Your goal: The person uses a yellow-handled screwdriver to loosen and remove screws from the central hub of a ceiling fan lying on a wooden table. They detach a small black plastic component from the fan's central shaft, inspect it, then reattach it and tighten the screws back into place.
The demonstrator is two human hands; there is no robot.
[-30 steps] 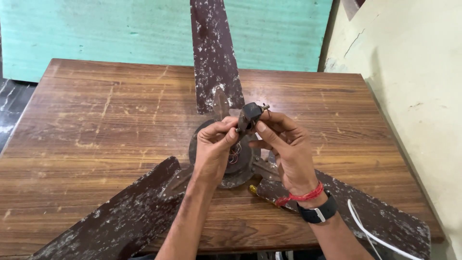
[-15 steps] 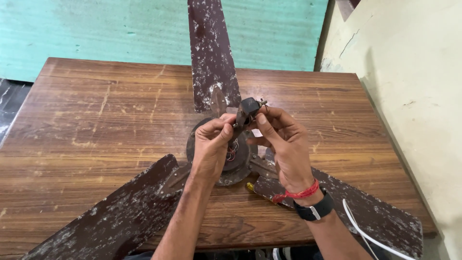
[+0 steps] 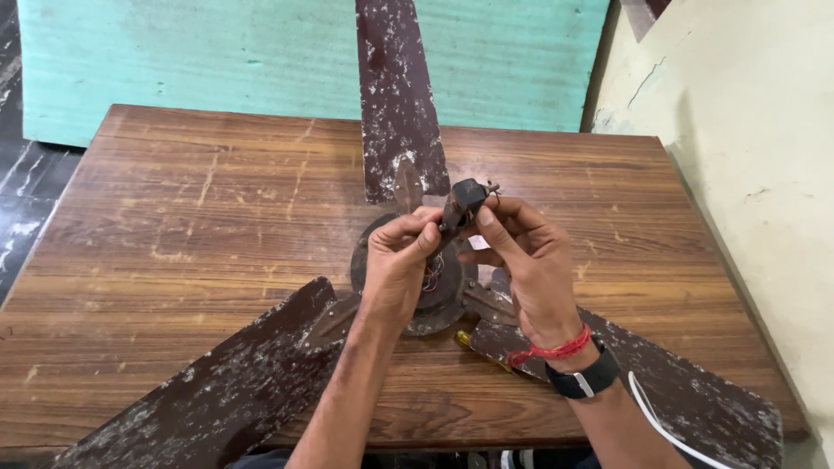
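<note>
Head view looks down on a wooden table [image 3: 174, 260] w/ an old brown ceiling fan [image 3: 452, 295] lying on it, paint flaking on all blades. Both hands are raised over the fan hub, approx. at the centre of the table. The left hand [image 3: 395, 265] pinches the lower end of a small dark part [image 3: 460, 204] between thumb and forefinger, other fingers curled in. The right hand [image 3: 530, 260] grips the same part from the right side, thumb pressed on its face, fingers wrapped behind. The part is short and blocky; its long axis is tilted, lower end toward the left hand, upper end pointing up and to the right, away from the person. A small metal pin sticks out at this upper end. Thin wires [image 3: 432, 271] show under the left hand, over the hub. One blade [image 3: 400, 95] points away toward the green board [image 3: 174, 61], the other two run toward the person, left and right. A yellow-handled tool [image 3: 473, 343] lies near the right wrist, partly hidden.
</note>
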